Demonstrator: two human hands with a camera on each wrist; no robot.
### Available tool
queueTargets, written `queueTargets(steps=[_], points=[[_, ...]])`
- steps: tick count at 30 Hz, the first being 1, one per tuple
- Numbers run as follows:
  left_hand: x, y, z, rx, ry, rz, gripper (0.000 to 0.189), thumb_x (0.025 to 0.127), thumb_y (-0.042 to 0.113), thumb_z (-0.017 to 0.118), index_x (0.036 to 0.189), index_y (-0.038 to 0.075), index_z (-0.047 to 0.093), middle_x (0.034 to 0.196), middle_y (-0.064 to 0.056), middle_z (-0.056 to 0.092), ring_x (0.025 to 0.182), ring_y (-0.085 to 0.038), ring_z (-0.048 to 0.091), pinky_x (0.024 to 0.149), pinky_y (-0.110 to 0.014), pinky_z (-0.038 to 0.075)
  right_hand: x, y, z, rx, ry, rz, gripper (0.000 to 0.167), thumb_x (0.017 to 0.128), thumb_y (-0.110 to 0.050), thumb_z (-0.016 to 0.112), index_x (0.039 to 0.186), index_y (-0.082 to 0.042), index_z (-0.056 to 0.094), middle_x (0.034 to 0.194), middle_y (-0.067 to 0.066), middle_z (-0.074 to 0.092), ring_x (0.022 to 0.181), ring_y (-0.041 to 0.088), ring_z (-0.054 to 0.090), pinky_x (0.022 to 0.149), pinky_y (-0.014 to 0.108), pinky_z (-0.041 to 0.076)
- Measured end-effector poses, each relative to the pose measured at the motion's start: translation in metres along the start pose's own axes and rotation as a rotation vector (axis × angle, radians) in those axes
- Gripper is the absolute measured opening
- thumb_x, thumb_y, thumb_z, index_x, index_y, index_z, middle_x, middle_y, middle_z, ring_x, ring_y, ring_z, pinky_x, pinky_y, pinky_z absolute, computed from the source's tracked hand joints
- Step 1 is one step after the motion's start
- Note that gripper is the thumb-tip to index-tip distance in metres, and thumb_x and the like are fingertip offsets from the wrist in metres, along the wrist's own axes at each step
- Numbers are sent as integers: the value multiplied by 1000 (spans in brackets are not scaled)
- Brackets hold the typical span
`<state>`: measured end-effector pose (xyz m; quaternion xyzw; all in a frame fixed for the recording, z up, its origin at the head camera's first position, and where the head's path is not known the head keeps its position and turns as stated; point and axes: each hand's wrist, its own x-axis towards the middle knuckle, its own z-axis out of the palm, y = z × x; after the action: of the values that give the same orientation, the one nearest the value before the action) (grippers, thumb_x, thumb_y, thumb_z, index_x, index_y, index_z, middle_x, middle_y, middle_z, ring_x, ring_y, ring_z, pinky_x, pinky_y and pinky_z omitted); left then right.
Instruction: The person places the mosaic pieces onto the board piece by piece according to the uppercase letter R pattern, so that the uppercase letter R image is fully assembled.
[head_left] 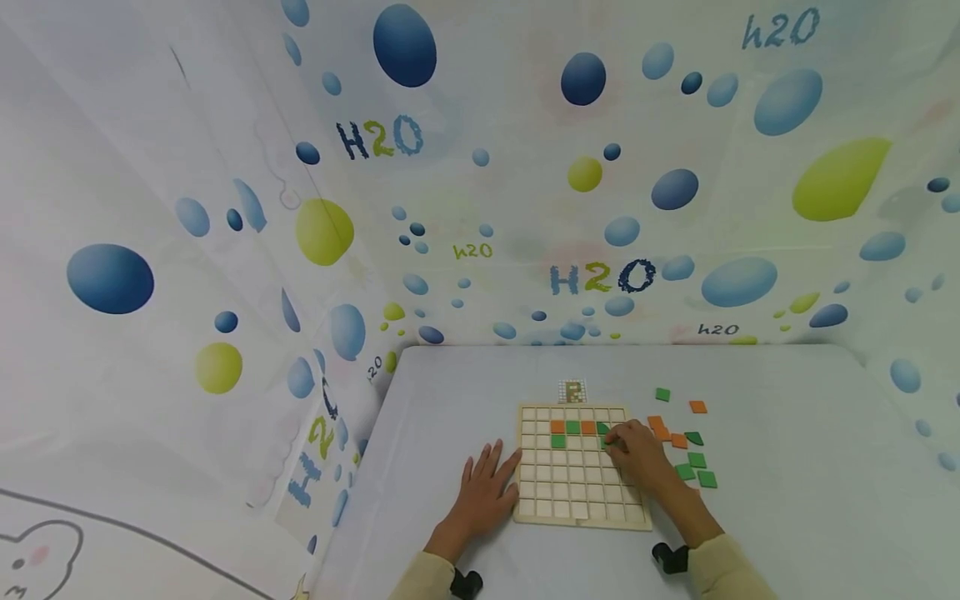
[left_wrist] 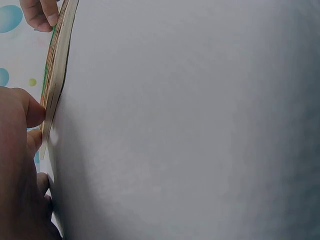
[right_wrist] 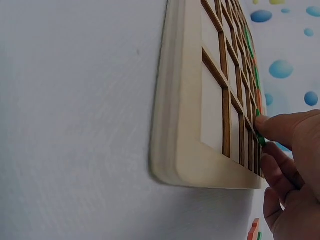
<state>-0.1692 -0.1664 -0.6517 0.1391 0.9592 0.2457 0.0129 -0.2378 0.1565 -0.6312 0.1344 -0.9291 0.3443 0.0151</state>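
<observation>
A wooden grid board (head_left: 540,522) lies on the white table. In its second row from the far side sit an orange tile (head_left: 557,427), a green tile (head_left: 573,427), another orange tile (head_left: 588,427) and a green tile with a curved edge (head_left: 603,428). Below the first orange one is a green square (head_left: 558,442). Over the board's right side, my right hand (head_left: 643,458) pinches a small green tile (right_wrist: 261,139) between thumb and fingers, at the grid. My left hand (head_left: 482,493) lies with fingers spread at the board's left edge, thumb against the rim.
Loose green tiles (head_left: 707,479) and orange tiles (head_left: 698,407) lie scattered right of the board, some close to my right forearm. A small printed pattern card (head_left: 572,392) lies beyond the far rim. A patterned curtain (head_left: 517,200) hangs behind the table.
</observation>
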Motion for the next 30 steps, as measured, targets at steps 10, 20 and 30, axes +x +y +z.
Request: queueTargets(steps=[10,20,30], points=[[-4,10,-12,-17,-13,19,56,107,28,46,162,19,44,170,-22,31,157,-48,25,119,-75,17,-2,-1,6,-9,25,-38,6,97,-7,74,102,-9,75,109,10,64,91,21,57,76,39,50],[-3,10,-11,-27,-19,9,57,106,29,45,163,21,43,171,-21,29,158,-48,23,120,-74,14,-6,-3,6,-28,80,-49,13,96,-3,72,105,-9,80,110,12,67,95,25,62,79,44,53],[-3,12,-14,-10,-34,3,58,106,29,43,163,20,42,172,-20,29,159,-47,23,121,-73,15,-8,-1,10,-30,125,-96,12,96,-3,74,103,-12,78,108,9,66,92,23,62,77,41,54]])
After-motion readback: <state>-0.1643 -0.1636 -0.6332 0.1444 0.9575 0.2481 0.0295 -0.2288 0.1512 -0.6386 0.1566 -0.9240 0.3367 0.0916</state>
